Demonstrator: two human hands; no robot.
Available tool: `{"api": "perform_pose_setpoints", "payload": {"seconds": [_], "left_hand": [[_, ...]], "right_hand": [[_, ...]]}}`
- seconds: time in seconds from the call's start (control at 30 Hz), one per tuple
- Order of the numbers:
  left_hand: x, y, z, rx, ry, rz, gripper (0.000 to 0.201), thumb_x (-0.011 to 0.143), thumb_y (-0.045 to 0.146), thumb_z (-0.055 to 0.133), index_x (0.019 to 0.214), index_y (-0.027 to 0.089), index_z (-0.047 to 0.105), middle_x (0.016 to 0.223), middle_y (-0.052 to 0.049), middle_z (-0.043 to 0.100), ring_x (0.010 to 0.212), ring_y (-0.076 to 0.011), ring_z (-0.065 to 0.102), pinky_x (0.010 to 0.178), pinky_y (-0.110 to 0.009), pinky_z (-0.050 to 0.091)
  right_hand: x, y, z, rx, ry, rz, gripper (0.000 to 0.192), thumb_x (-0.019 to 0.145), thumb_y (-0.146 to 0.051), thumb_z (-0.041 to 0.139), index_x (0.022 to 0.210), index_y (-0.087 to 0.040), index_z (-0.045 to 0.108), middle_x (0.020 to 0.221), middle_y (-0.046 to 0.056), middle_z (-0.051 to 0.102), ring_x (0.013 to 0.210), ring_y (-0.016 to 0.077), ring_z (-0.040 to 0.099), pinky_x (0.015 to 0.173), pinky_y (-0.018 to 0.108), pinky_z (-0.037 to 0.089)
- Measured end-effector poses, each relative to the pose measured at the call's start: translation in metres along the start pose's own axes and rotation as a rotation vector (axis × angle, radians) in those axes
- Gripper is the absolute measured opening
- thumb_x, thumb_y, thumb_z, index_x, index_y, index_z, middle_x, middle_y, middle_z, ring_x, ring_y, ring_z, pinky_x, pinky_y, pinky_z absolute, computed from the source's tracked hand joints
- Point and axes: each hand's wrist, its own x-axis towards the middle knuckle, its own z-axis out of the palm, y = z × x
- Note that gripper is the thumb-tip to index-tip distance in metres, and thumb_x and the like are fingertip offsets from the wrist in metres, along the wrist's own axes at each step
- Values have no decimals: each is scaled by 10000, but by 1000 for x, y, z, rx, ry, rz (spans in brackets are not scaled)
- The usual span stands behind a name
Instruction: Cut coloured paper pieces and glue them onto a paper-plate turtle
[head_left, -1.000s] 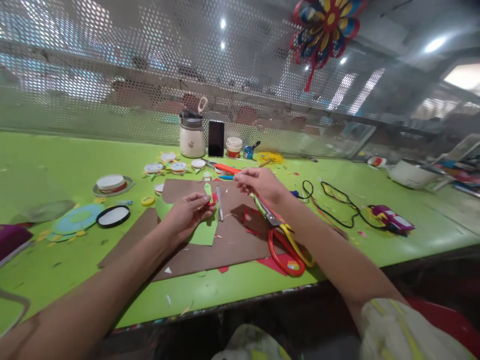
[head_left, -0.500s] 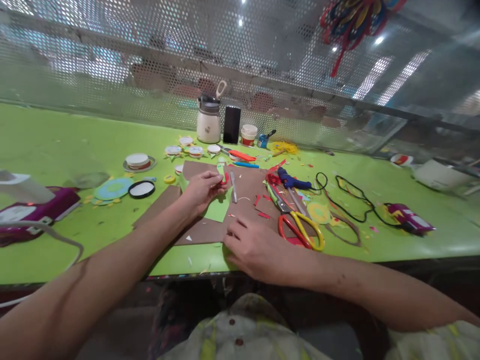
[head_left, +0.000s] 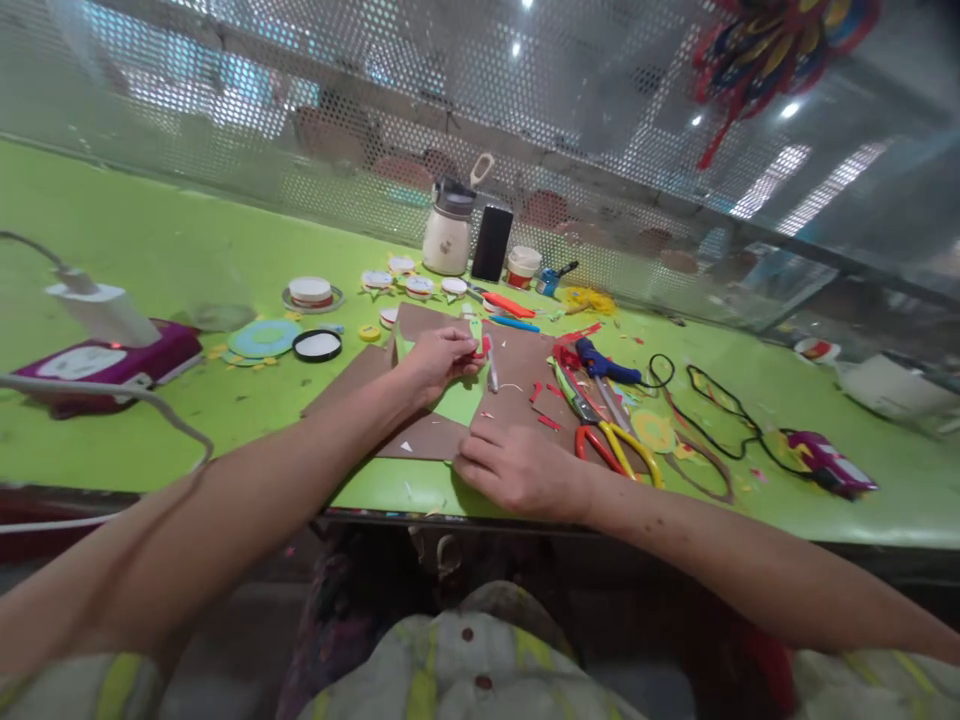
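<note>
My left hand [head_left: 441,362] pinches a small red paper piece [head_left: 484,348] between thumb and fingertips, above a sheet of light green paper [head_left: 463,402]. That sheet lies on brown cardboard [head_left: 420,438]. Closed and curled, my right hand [head_left: 523,472] rests at the cardboard's near edge; its fingertips are turned down, and anything under them is hidden. Just right of the red piece lies a slim silver tool [head_left: 493,374]. Scissors with red and yellow handles [head_left: 634,452] are beyond my right hand, beside a blue glue gun [head_left: 607,366].
Red paper scraps [head_left: 549,423] are scattered on the cardboard. Behind it stand a white bottle [head_left: 447,240], a black phone [head_left: 492,245] and small pots [head_left: 523,264]. A purple power strip [head_left: 112,370] with a white charger sits left; a black cord [head_left: 720,430] runs right.
The view has tilted and shifted, so the table items sit further right in it. My left hand still pinches the red piece; my right hand stays curled by the cardboard edge.
</note>
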Motion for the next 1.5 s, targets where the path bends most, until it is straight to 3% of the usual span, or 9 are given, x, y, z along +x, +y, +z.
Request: {"api": "perform_pose_setpoints", "payload": {"seconds": [0.27, 0.57, 0.67, 0.8, 0.9, 1.0, 1.13, 1.37, 1.5], "left_hand": [[2, -2, -1, 6, -7, 0, 180, 769, 17, 616, 630, 114, 555, 581, -62, 638, 515, -110, 609, 496, -208, 488], [3, -3, 0, 13, -16, 3, 175, 788, 22, 605, 650, 114, 548, 582, -61, 633, 514, -111, 613, 474, -189, 481], [2, -2, 0, 22, -18, -2, 182, 791, 16, 591, 644, 114, 550, 585, -67, 636, 522, -116, 617, 486, -195, 489], [0, 1, 0, 35, -24, -3, 168, 777, 19, 605, 646, 115, 563, 609, -68, 649, 534, -118, 622, 512, -207, 500], [0, 3, -1, 42, -35, -4, 161, 778, 26, 602, 648, 118, 574, 628, -64, 662, 550, -117, 626, 527, -206, 501], [0, 4, -2, 49, -35, -9, 162, 770, 34, 613, 641, 126, 580, 611, -50, 655, 553, -114, 624, 534, -203, 498], [1, 5, -3, 52, -31, -13, 155, 773, 38, 614, 648, 128, 593, 643, -49, 664, 564, -111, 625, 553, -207, 507], [2, 4, -4, 43, -28, -19, 146, 776, 33, 611, 659, 119, 598, 614, -50, 651, 558, -111, 617, 548, -208, 502], [3, 3, -5, 34, -44, -21, 134, 767, 41, 623, 658, 112, 597, 631, -60, 656, 568, -116, 624, 563, -215, 507]], "right_hand": [[-17, -25, -8, 103, 121, 81, 256, 934, -79, 391, 922, -59, 646, 814, 129, 632, 735, 197, 513, 657, 330, 454], [-36, -40, -22, 208, 89, 115, 238, 885, -40, 444, 1024, -3, 635, 882, 181, 659, 842, 251, 578, 735, 387, 502], [-33, -43, -19, 430, 234, 388, 207, 883, -59, 469, 986, -61, 649, 860, 147, 657, 819, 217, 597, 710, 354, 510], [-23, -33, -18, 1172, 496, 1115, 62, 827, -198, 621, 819, -143, 650, 676, 27, 647, 591, 125, 601, 580, 263, 513], [-18, -17, -17, 1648, 673, 1382, 156, 716, -251, 735, 756, -136, 637, 640, 14, 660, 550, 111, 611, 520, 223, 510], [-18, -3, -15, 1787, 805, 1414, 217, 632, -239, 797, 731, -121, 643, 654, 34, 680, 561, 117, 632, 527, 221, 528], [-19, 5, -11, 1765, 877, 1414, 223, 631, -235, 802, 744, -113, 653, 656, 42, 681, 574, 114, 635, 548, 225, 541], [-23, 13, -2, 1658, 870, 1409, 227, 650, -273, 777, 760, -135, 634, 665, 18, 659, 607, 112, 623, 562, 230, 534], [-24, 14, -1, 1569, 778, 1392, 196, 687, -281, 744, 769, -150, 624, 662, 4, 640, 573, 114, 601, 543, 245, 512]]}}
